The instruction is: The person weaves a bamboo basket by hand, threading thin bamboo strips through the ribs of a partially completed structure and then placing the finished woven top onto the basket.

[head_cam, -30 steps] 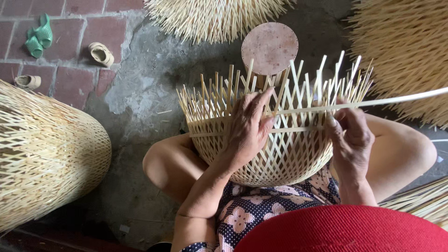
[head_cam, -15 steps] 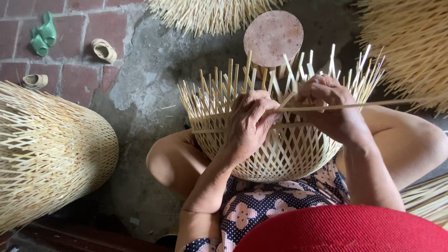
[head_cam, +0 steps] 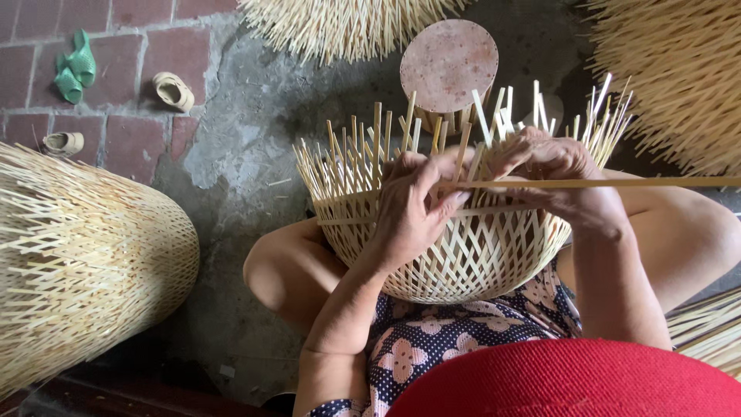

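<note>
Between the person's knees, the fingers (head_cam: pixel 444 205) of the left hand (head_cam: pixel 409 212) curl closed around a long flat bamboo strip (head_cam: pixel 617 183), pinching it against the upright stakes. The right hand (head_cam: pixel 552 174) closes over the same strip just beside, its fingertips tucked among the stakes. That strip runs level across the rim and out past the right edge of view. It belongs to a half-woven bamboo basket (head_cam: pixel 463 255), pale yellow, its rounded body an open diamond lattice, with loose stake ends fanning upward. Just beyond the basket stands a round wooden stool (head_cam: pixel 448 62) on the concrete floor (head_cam: pixel 247 139). A finished woven basket (head_cam: pixel 77 262) lies at left, well apart.
</note>
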